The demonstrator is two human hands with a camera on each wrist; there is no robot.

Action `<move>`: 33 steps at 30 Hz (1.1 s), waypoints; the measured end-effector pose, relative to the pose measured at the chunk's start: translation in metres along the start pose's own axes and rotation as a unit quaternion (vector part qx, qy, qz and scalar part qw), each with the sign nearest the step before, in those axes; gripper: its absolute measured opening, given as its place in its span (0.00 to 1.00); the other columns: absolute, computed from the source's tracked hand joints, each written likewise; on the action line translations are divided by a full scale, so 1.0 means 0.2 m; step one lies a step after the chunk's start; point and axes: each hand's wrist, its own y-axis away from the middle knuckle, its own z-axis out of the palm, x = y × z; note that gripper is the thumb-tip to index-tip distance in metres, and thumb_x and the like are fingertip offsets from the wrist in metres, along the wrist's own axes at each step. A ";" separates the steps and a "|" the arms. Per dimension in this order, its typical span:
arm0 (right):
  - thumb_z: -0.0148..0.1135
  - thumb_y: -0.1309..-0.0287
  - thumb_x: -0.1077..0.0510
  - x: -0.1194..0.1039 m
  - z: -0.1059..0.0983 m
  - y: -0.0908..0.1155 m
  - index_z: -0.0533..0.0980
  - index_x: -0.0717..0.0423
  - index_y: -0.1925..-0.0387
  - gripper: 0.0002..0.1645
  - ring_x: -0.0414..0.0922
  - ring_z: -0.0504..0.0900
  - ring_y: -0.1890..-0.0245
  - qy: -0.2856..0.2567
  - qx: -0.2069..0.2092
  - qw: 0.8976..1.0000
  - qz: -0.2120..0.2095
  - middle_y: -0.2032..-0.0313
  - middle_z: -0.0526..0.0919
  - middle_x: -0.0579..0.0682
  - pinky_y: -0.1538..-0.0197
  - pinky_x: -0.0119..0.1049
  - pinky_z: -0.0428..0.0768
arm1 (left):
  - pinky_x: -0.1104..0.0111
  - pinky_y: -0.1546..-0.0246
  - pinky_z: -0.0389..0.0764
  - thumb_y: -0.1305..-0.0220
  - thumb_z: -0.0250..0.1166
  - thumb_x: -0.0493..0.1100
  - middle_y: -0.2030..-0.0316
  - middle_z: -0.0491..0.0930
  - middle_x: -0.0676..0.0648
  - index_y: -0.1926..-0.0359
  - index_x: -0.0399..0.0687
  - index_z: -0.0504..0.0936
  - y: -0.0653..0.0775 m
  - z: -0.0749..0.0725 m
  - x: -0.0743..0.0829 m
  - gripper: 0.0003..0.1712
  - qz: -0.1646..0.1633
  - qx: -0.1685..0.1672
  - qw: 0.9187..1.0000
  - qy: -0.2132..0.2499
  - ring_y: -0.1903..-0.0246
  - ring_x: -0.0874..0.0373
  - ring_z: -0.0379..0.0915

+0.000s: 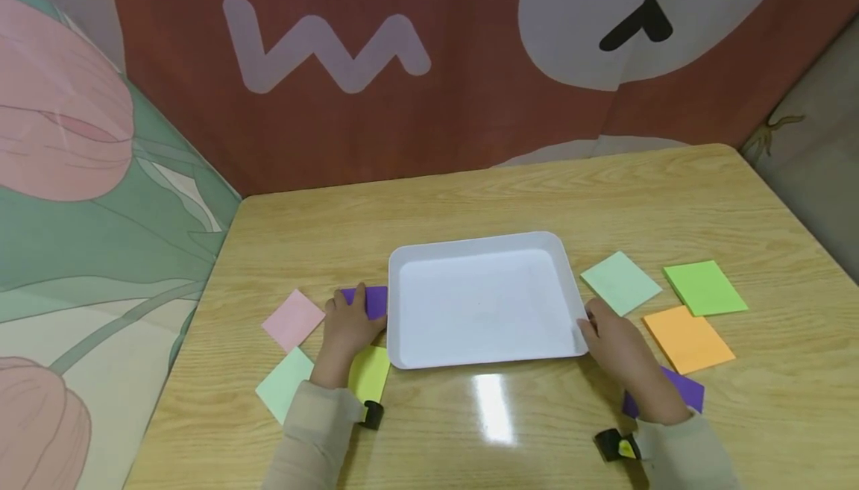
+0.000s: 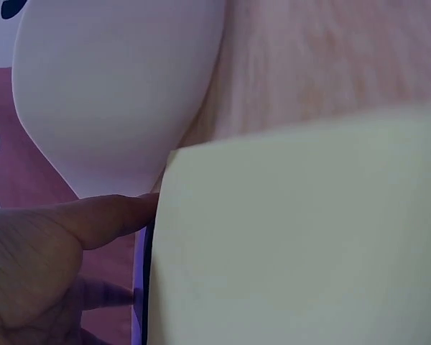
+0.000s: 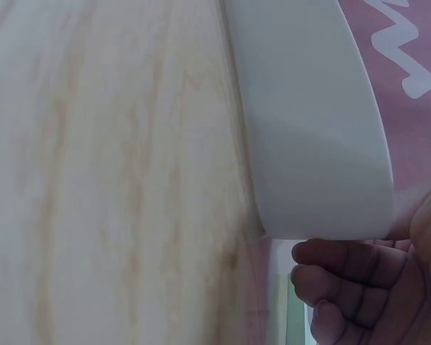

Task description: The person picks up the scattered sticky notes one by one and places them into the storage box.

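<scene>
A white tray (image 1: 479, 363) lies on the wooden table in front of the person. At its right near corner, the right hand (image 1: 614, 341) holds the rim; in the right wrist view its fingers (image 3: 345, 277) are curled just outside the tray's wall (image 3: 323, 144). Left of the tray, the left hand (image 1: 349, 330) rests with spread fingers over a purple sticky note pad (image 1: 377, 300), partly covering it. Its thumb reaches toward the tray's left side. Below that hand lies a yellow sticky note pad (image 1: 370, 374), large and blurred in the left wrist view.
Left of the left hand lie a pink pad (image 1: 293, 320) and a mint pad (image 1: 285, 384). On the right are another mint pad (image 1: 620, 283), a green pad (image 1: 705, 287), an orange pad (image 1: 690, 339) and a purple pad (image 1: 687, 391) under the right wrist. Printed cloth hangs behind the table.
</scene>
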 end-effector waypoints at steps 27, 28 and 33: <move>0.48 0.43 0.63 0.01 0.01 0.01 0.63 0.67 0.66 0.08 0.44 0.66 0.83 0.002 0.008 1.000 -0.006 0.77 0.74 0.55 0.80 0.40 0.70 | 0.37 0.63 0.67 0.63 0.64 0.58 0.45 0.52 0.28 0.43 0.46 0.66 -0.01 -0.03 0.02 0.43 -0.005 0.008 1.000 -0.008 0.50 0.31 0.51; 0.48 0.43 0.63 0.00 0.01 0.01 0.63 0.67 0.66 0.08 0.44 0.66 0.83 0.002 0.009 1.000 -0.007 0.77 0.74 0.55 0.81 0.40 0.70 | 0.37 0.63 0.67 0.63 0.64 0.58 0.45 0.52 0.28 0.43 0.47 0.65 -0.01 -0.03 0.02 0.43 -0.005 0.010 1.000 -0.007 0.51 0.31 0.52; 0.48 0.43 0.63 0.00 0.00 0.01 0.63 0.67 0.66 0.08 0.44 0.66 0.83 0.004 0.008 1.000 -0.009 0.77 0.74 0.55 0.81 0.40 0.70 | 0.40 0.63 0.67 0.67 0.67 0.57 0.47 0.52 0.29 0.43 0.46 0.63 -0.02 -0.02 0.02 0.46 -0.009 0.018 1.000 -0.001 0.56 0.32 0.59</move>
